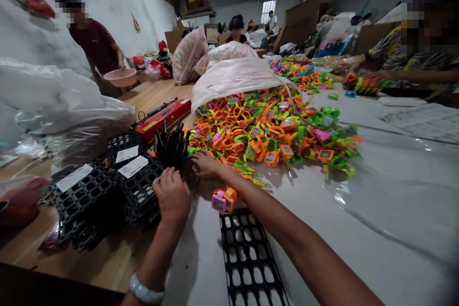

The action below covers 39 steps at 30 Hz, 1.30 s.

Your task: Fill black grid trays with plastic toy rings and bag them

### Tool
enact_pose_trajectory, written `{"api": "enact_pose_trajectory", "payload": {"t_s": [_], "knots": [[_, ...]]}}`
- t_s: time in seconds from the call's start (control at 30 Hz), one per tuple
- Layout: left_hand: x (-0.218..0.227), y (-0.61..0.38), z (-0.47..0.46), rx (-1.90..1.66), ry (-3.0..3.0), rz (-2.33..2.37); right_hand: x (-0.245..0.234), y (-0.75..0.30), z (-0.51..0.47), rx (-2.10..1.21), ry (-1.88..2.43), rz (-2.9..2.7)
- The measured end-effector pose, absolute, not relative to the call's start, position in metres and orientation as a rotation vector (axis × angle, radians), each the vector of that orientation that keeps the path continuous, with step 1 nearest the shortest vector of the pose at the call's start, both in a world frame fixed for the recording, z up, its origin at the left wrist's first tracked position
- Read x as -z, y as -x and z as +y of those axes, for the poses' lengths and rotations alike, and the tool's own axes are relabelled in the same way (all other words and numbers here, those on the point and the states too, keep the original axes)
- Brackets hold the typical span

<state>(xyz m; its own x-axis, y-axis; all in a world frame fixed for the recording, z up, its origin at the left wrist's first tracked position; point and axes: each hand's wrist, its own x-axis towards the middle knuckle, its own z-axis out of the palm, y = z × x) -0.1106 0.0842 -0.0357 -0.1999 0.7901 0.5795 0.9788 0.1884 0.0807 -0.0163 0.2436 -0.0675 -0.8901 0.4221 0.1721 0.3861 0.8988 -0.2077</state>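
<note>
My left hand is at the edge of the stacked black plastic grid trays, its fingers slightly bent and nothing visible in them. Just above it stands an upright bunch of black plastic pieces. My right hand reaches across to the left edge of a big heap of colourful toy watches, fingers stretched out beside the black bunch; its fingertips are partly lost in shadow. Below my right forearm, a pink and an orange toy watch sit at the top end of a single black grid tray.
A white plastic sack lies over the heap. A red box and a large clear bag are on the left. One person holds a pink basin; another person's hands are at the right with toy watches.
</note>
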Motion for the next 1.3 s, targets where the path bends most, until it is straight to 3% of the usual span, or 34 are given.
{"api": "enact_pose_trajectory", "payload": {"t_s": [0.17, 0.5, 0.87, 0.97, 1.07, 1.2, 1.3], "knots": [[0.040, 0.113, 0.085, 0.602, 1.627, -1.958, 0.062, 0.020, 0.246, -0.106, 0.682, -3.037], [0.054, 0.104, 0.076, 0.536, 1.724, -1.954, 0.075, -0.065, 0.219, -0.051, 0.784, -2.832], [0.070, 0.099, 0.051, 0.419, 1.955, -1.945, 0.067, -0.151, 0.179, -0.411, 0.782, -2.792], [0.072, 0.096, 0.027, 0.565, 2.111, -1.766, 0.060, -0.185, 0.163, -0.581, 0.735, -2.565], [0.077, 0.085, 0.002, 0.828, 2.298, -1.662, 0.048, -0.222, 0.128, -0.548, 0.962, -2.183], [0.089, 0.062, -0.004, 1.173, 2.536, -1.962, 0.049, -0.257, 0.062, -0.551, 1.514, -1.986], [0.102, 0.047, 0.013, 1.506, 2.605, -2.216, 0.068, -0.258, 0.030, -0.602, 1.682, -2.041]]}}
